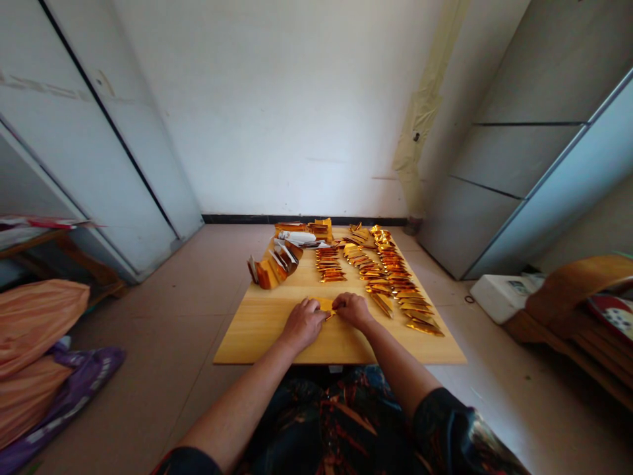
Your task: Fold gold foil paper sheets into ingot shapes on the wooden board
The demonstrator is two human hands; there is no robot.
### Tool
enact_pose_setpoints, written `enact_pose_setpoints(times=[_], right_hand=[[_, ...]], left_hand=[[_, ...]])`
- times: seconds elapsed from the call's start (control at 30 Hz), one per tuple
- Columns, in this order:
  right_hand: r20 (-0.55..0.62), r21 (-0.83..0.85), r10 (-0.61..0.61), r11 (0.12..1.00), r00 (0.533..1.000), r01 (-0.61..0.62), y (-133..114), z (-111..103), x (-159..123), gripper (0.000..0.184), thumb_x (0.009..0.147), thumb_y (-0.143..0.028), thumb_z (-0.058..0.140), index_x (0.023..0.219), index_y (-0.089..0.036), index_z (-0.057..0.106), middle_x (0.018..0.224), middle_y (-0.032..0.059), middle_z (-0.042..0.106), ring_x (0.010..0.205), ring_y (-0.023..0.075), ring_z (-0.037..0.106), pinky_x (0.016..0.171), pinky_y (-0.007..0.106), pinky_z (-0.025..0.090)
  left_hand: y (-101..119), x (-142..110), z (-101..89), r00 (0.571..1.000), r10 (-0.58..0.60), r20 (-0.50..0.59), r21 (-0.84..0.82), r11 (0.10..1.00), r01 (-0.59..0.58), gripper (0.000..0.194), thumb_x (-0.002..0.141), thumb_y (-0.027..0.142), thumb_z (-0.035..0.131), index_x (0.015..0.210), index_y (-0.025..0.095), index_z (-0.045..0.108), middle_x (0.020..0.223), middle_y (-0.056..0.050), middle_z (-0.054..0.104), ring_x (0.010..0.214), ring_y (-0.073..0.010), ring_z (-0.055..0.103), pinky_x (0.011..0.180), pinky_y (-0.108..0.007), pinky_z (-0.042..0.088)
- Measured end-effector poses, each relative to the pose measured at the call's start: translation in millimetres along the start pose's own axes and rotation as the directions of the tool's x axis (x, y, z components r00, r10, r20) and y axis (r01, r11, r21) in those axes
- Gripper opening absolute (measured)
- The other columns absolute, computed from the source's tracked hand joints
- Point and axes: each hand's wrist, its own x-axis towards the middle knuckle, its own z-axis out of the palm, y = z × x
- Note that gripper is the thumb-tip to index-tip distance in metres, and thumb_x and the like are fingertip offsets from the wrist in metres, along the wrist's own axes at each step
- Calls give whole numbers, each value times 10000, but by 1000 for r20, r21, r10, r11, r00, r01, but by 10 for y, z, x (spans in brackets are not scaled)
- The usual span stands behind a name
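Note:
Between my hands, near the front middle of the wooden table [257,336], lies a small sheet of gold foil paper [326,305]. My left hand [302,323] is closed on its left side, fingers bent and thumb along the near edge. My right hand [352,309] pinches its right side. Beyond them stands a short row of folded gold paper pieces [329,265]. Longer rows of the same folded pieces [403,280] run along the table's right side. A curved stack of gold and white paper sheets [273,270] stands at the left.
A white packet [297,237] lies among gold paper at the table's far edge. Orange and purple bags [39,356] rest on the floor at left. A white box [504,297] and wooden seat [558,316] stand at right, near a grey cabinet [494,178].

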Motion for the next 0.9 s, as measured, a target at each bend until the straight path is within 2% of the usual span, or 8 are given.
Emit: enact_pose_setpoints(times=[0.17, 0.23, 0.37, 0.47, 0.63, 0.9], right_hand=[[-1, -9, 5, 1000, 1000, -5, 4, 14, 15, 253, 769, -122, 515, 814, -268, 716, 934, -30, 713, 903, 147, 618, 789, 247, 390], [-4, -18, 13, 1000, 1000, -13, -1, 19, 17, 264, 764, -120, 506, 807, -271, 718, 935, -27, 712, 908, 155, 615, 801, 260, 382], [-5, -31, 15, 999, 1000, -15, -19, 19, 4, 202, 757, -188, 547, 828, -269, 718, 938, -15, 707, 916, 170, 604, 814, 274, 368], [-1, -40, 15, 999, 1000, -15, -24, 15, -6, 156, 749, -239, 589, 841, -259, 714, 932, -5, 702, 901, 171, 599, 805, 269, 366], [5, -44, 13, 999, 1000, -13, -10, 19, -2, 169, 754, -204, 585, 852, -263, 710, 940, -14, 700, 909, 160, 595, 808, 256, 364], [15, -37, 9, 999, 1000, -8, 7, 20, 11, 202, 783, -178, 545, 855, -272, 709, 954, -25, 700, 913, 148, 595, 809, 250, 367]], left_hand=[[-8, 27, 10, 999, -33, -7, -43, 999, 32, 257, 869, 227, 505, 1014, 316, 697, 945, -49, 557, 932, -189, 481, 800, -312, 398], [3, 58, 12, 997, -78, 0, -52, 996, 78, 215, 867, 274, 517, 932, 288, 722, 940, -46, 567, 925, -185, 488, 802, -310, 393], [61, 123, 16, 979, -205, 5, -58, 977, 205, 253, 867, 388, 526, 803, 249, 728, 932, -42, 591, 919, -183, 503, 786, -307, 379], [123, 149, 31, 953, -302, 2, -63, 951, 302, 200, 833, 399, 580, 798, 263, 722, 938, -27, 605, 927, -184, 510, 774, -311, 364], [205, 163, 55, 905, -424, -13, -72, 904, 422, 101, 774, 372, 652, 794, 296, 714, 954, -8, 615, 963, -190, 508, 774, -318, 343], [203, 174, 42, 873, -487, 24, -119, 866, 486, 74, 752, 321, 666, 808, 332, 715, 982, 12, 622, 993, -190, 515, 812, -329, 346]])
